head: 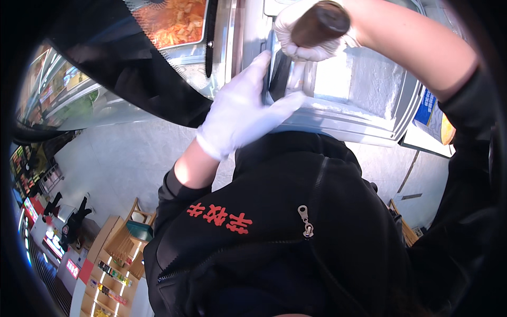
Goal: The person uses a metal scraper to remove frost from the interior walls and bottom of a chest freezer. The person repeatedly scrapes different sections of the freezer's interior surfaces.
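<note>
My right hand (313, 39), in a white glove, is closed around a dark brown cylindrical handle (324, 23) whose rounded end points up at the camera. Whatever lies at its lower end is hidden under the hand. My left hand (241, 107), also white-gloved, has its fingers spread and holds nothing; it hovers over the near left rim of a chest freezer (336, 126). Inside the freezer, frost lines the wall (376, 87), and a dark, narrow thing stands at the left side between my hands.
A metal tray of orange-red chunky food (178, 23) lies beyond a black-edged transparent cover at upper left. At right, a blue and yellow package (431, 115) stands by the freezer. Shelves with bottles (111, 273) and people (75, 226) are at lower left, farther off.
</note>
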Demonstrator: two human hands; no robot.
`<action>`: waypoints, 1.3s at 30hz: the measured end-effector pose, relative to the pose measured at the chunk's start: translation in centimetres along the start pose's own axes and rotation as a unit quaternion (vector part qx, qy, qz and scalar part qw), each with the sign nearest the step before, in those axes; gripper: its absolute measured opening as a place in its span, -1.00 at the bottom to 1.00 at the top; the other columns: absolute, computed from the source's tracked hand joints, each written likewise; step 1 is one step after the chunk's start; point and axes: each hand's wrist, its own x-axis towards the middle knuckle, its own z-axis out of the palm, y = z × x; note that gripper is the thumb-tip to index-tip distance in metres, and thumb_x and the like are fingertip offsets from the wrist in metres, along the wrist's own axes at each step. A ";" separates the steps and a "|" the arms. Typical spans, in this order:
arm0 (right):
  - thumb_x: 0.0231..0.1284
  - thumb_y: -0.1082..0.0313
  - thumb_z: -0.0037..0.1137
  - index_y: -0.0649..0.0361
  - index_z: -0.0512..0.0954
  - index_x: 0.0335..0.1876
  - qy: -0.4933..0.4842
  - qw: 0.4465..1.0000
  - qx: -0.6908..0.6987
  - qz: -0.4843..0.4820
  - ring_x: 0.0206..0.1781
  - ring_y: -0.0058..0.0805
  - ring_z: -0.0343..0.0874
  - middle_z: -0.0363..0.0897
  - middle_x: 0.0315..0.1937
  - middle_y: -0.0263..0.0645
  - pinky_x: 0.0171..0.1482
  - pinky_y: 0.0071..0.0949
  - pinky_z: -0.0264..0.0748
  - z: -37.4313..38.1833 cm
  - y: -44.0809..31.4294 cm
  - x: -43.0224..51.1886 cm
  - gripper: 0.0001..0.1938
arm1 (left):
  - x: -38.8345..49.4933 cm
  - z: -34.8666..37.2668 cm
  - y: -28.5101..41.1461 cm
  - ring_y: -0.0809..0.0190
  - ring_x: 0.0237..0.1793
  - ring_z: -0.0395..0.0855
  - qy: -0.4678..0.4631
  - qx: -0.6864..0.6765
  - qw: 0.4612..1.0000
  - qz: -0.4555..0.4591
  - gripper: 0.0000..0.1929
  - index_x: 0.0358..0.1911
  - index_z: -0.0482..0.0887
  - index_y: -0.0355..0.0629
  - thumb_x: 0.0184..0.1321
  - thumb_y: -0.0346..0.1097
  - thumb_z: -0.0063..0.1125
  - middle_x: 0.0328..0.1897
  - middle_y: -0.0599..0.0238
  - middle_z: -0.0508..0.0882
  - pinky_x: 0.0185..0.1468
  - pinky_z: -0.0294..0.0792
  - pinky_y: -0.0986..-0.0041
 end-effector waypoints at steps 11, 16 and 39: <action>0.39 0.21 0.10 0.19 0.45 0.24 0.184 0.969 0.025 -0.165 -0.02 -0.36 0.65 0.62 -0.05 -0.15 0.02 -0.37 0.61 1.9 2.4 -0.5 -0.61 | 4.5 0.7 4.9 -0.18 -0.12 0.71 -0.136 0.261 0.948 -0.120 -0.62 -0.19 0.73 -0.33 0.32 -0.08 0.10 -0.22 -0.17 0.71 0.00 0.54 0.16; 0.40 0.15 0.11 0.14 0.41 0.35 0.247 0.939 0.034 -0.236 0.10 -0.33 0.64 0.61 0.08 -0.13 0.12 -0.32 0.61 2.6 2.3 -1.6 -0.52 | 4.4 0.0 5.1 -0.13 -0.11 0.69 -0.118 0.314 0.937 -0.097 -0.54 -0.10 0.66 -0.37 0.29 -0.01 0.13 -0.24 -0.11 0.68 0.02 0.49 0.17; 0.14 0.23 0.29 0.18 0.65 -0.15 0.344 0.874 0.288 -0.185 -0.29 -0.40 0.69 0.70 -0.36 -0.16 -0.13 -0.38 0.60 8.7 4.3 2.4 -0.76 | 5.7 4.3 7.9 -0.17 0.00 0.67 0.006 0.331 0.925 -0.187 -0.68 -0.11 0.68 -0.34 0.19 -0.28 0.02 -0.10 -0.22 0.70 0.13 0.47 0.13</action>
